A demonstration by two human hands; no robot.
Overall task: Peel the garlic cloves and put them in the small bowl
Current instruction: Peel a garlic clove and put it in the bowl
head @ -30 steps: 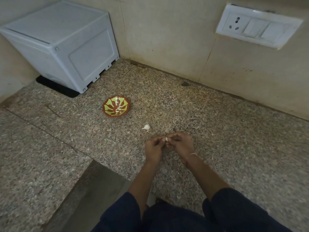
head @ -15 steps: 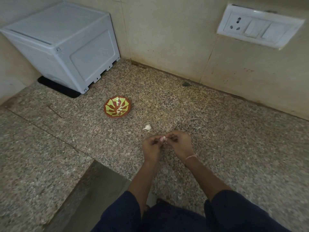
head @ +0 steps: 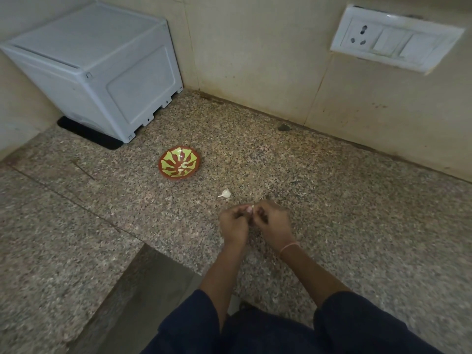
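**White clove pinched in both grips above the stone counter**

Grey plastic makes up the big box point(head: 97, 72) at the far left, pushed into the corner of the walls. It stands on a black mat point(head: 86, 132) that sticks out from under it. Both sit on the counter point(head: 357, 200), which is speckled brown and grey stone.

To the right of the box, and well apart from it, is the small bowl point(head: 169, 159). It is red-brown, with yellow-green rays painted inside, and it stands upright. A few pale cloves point(head: 184, 165) lie at the bottom of it.

Further right and nearer the person, a loose clove point(head: 225, 193) lies on the bare stone. It is white with a thin tail that points left. It lies between the bowl and the hands and touches neither.

Next comes the left grip point(head: 233, 224). Its fingers are curled in, and the tips pinch the held clove point(head: 251, 208), a tiny white bit just above the counter. The right grip point(head: 275, 223) meets it from the other side, its fingers also curled, with the tips on the same clove. A thin pink band point(head: 288, 247) goes round the right wrist. Dark blue sleeves point(head: 357, 323) cover the upper arms.

High on the wall at the far right is a white switch plate point(head: 396, 37) with one socket and flat switches beside it.
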